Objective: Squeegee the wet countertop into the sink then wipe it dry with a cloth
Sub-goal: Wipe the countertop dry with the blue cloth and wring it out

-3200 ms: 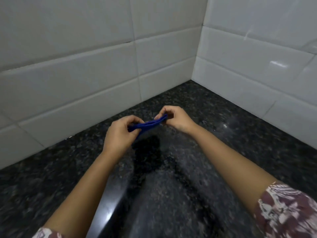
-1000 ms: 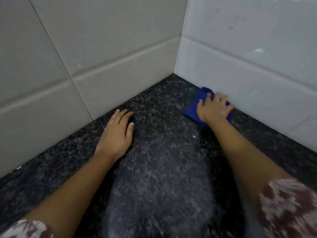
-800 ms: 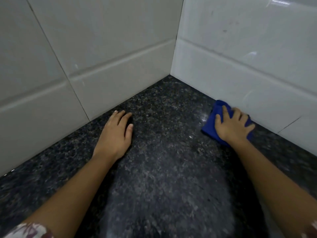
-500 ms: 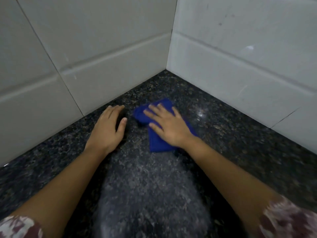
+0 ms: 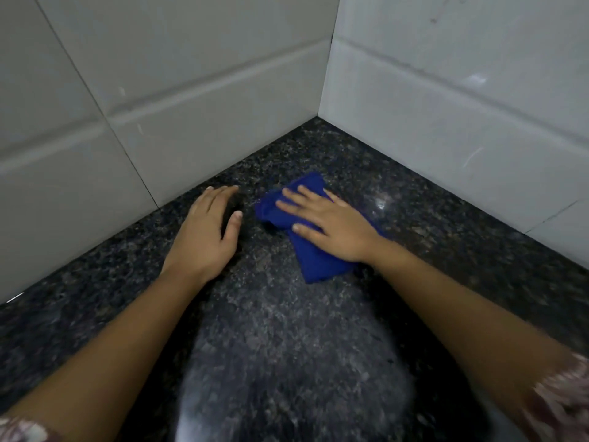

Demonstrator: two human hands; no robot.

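A folded blue cloth (image 5: pixel 318 266) lies on the dark speckled granite countertop (image 5: pixel 287 346), a little out from the tiled corner. My right hand (image 5: pixel 331 228) presses flat on top of it, fingers spread and pointing left, covering its middle; the cloth's far and near ends stick out. My left hand (image 5: pixel 207 237) rests palm down on the bare stone just left of the cloth, fingers together, holding nothing. No squeegee and no sink are in view.
White tiled walls meet in a corner (image 5: pixel 318 118): the left wall (image 5: pixel 191 90) runs behind my left hand, the right wall (image 5: pixel 446 122) behind the cloth. A small glint of light (image 5: pixel 381 204) shows on the stone right of my hand.
Earlier both hands held the cloth up. Within the last second my right hand slid it from the right wall leftwards to beside my left hand, which stayed planted.
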